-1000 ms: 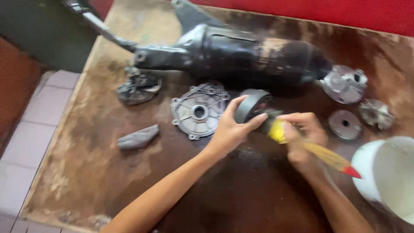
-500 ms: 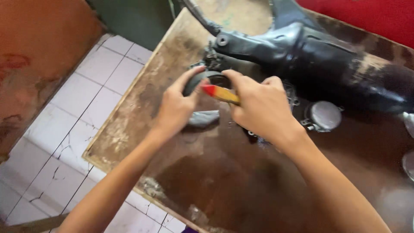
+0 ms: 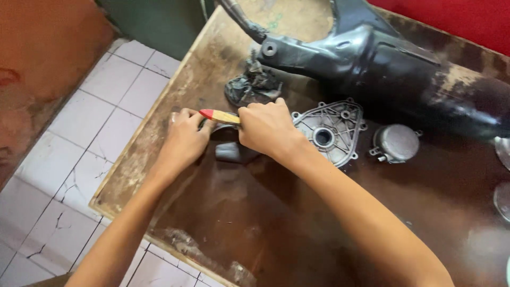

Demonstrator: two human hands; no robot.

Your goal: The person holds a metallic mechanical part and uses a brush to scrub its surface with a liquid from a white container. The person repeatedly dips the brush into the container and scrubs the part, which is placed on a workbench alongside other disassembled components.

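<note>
Stained wooden table [image 3: 276, 228] over white tiled floor [image 3: 79, 138]. Big black engine casing [image 3: 382, 64] lies across the far side, red wall [image 3: 451, 16] behind it. Crumpled dark rag [image 3: 254, 85] just below the casing's left end. Ribbed grey cover plate [image 3: 332, 130] with centre hole flat on the table, small round metal cap [image 3: 396, 142] just to its right. Two more round metal parts [image 3: 502, 151] cut off at the right edge

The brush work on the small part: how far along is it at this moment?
Done: several metal parts, like the finned cover and round cap, lie separate on the table. In hand: the right hand grips a brush; the left hand steadies a mostly hidden dark part. Left: cannot tell; the big black housing looks grimy.
</note>
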